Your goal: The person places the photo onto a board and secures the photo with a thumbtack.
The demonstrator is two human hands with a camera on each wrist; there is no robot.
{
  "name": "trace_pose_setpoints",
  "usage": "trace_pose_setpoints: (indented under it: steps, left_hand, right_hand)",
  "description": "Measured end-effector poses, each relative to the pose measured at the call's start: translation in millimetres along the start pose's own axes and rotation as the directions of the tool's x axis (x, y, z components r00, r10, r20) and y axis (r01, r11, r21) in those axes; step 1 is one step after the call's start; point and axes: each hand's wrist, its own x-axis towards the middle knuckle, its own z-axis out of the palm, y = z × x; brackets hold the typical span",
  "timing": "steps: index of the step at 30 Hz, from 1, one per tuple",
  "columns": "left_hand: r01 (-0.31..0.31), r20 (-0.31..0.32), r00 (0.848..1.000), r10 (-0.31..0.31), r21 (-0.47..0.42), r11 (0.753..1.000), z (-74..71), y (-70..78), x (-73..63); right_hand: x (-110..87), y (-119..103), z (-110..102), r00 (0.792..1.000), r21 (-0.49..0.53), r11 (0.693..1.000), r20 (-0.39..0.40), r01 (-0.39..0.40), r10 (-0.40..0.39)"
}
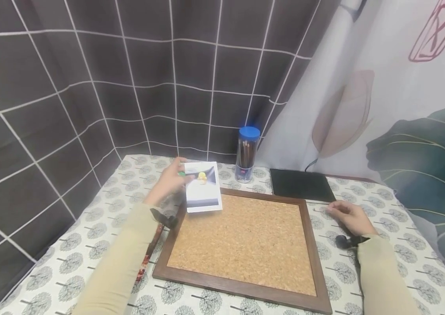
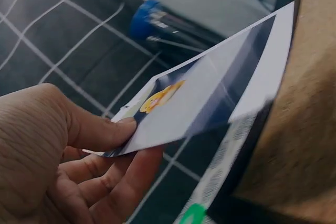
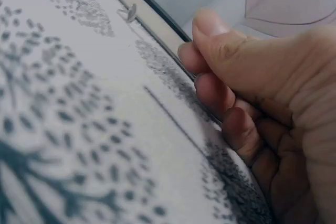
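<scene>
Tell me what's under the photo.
The left hand has fingers under the photo. Past its lower edge, the corkboard shows; the board's far left corner is covered in the head view.

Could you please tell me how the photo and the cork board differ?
The photo is much smaller than the cork board. The photo has a white border; the cork board has a brown frame. The left grip pinches the photo, while the cork board lies on the patterned tablecloth. Both are rectangular.
</scene>
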Motion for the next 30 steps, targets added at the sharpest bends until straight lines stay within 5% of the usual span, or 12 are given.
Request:
trace_pose_setpoints:
  steps: [6,19,27,30]
  left_hand:
    - [-0.001,0.127,0.992,0.000,0.011,1.000,22.0,-5.4,-1.5]
    - [-0.060,0.151,0.987,0.052,0.053,0.997,35.3,-9.7,0.5]
    - [-0.036,0.264,0.963,0.047,-0.047,0.998,49.6,-14.1,-0.4]
    - [-0.060,0.294,0.954,0.055,0.006,0.998,53.3,-18.0,-1.0]
  right_hand:
    - [-1.4,-3.0,2.3,1.000,-0.024,0.999,0.000,-0.031,0.031]
    - [0.2,-4.7,2.9,0.996,-0.017,0.996,-0.019,-0.091,0.091]
    - [0.7,-3.0,3.3,0.995,-0.015,0.995,-0.022,-0.100,0.100]
    - [0.0,-4.7,3.9,0.995,-0.016,0.995,-0.030,-0.099,0.099]
